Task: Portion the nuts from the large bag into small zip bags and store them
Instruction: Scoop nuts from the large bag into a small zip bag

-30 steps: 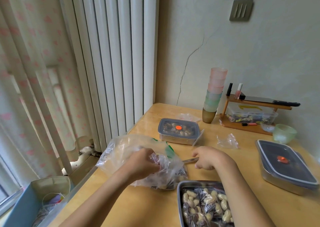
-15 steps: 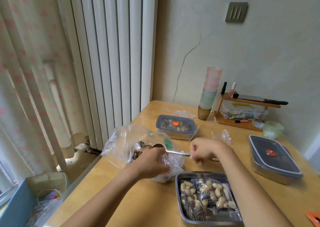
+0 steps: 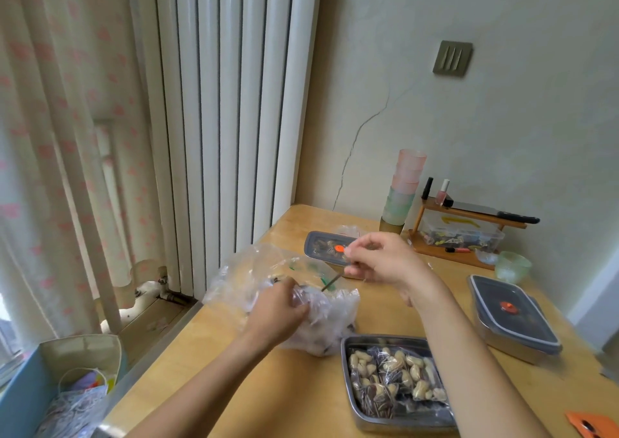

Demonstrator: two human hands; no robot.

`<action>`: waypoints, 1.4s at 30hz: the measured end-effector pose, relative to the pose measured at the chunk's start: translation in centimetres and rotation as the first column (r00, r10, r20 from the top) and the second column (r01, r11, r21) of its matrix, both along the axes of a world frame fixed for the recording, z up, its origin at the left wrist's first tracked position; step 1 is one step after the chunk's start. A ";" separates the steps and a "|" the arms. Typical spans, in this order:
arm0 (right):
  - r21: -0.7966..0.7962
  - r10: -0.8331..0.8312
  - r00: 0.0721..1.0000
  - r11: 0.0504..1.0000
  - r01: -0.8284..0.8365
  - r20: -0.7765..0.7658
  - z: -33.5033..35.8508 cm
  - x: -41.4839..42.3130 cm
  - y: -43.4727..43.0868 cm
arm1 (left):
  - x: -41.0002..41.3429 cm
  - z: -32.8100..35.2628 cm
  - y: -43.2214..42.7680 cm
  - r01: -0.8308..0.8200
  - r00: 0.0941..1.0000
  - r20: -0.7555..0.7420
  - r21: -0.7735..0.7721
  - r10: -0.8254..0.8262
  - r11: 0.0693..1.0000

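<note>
Scooping seems midway: the left hand [image 3: 278, 310] grips the crumpled large bag [image 3: 331, 310] on the desk [image 3: 301, 397], and the right hand [image 3: 385, 263] pinches a slim spoon handle [image 3: 333, 281] dipping into it. Filled zip bags [image 3: 395, 380] lie in the steel tray [image 3: 382, 339] beneath the right forearm. Nuts show inside the big bag, so more portioning looks left.

Wooden table [image 3: 301, 404]: lg nut bag [image 3: 241, 270] at left, steel tray [image 3: 345, 370] in front, lidded box [image 3: 318, 241] at back, second lidded box [image 3: 509, 317] at right, cup stack [image 3: 402, 193] and wooden rack [image 3: 469, 213] by wall.

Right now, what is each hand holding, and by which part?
The left hand grips the large bag by its bunched plastic. The right hand pinches a spoon by its handle end; the bowl is hidden.
</note>
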State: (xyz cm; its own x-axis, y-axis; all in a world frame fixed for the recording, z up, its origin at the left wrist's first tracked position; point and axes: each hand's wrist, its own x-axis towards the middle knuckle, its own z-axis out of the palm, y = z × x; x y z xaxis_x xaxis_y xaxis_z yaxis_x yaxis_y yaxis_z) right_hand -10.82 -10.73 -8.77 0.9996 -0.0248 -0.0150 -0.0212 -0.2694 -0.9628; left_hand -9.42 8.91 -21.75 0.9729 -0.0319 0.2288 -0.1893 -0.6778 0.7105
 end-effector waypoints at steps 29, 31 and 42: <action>-0.757 0.203 0.886 0.617 0.216 0.418 -5.8 0.1 2.9 | 4.8 -0.2 6.8 -0.120 0.971 -0.116 0.513 0.207 0.850; -0.745 0.201 0.888 0.636 0.203 0.414 -5.9 0.0 3.0 | 4.8 -0.2 7.0 -0.117 0.962 -0.160 0.486 0.220 0.866; -0.680 0.134 0.860 0.677 0.284 0.492 -5.6 -0.3 3.9 | 4.5 3.9 5.0 -0.095 0.975 -0.145 0.426 0.171 0.900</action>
State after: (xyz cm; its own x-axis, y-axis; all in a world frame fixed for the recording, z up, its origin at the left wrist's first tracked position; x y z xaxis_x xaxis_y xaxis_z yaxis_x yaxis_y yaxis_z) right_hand -11.15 -6.78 -14.38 0.8593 0.1059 0.5005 0.3133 -0.8823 -0.3513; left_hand -4.95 13.91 -17.84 0.9977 0.0459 0.0499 0.0240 -0.9276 0.3729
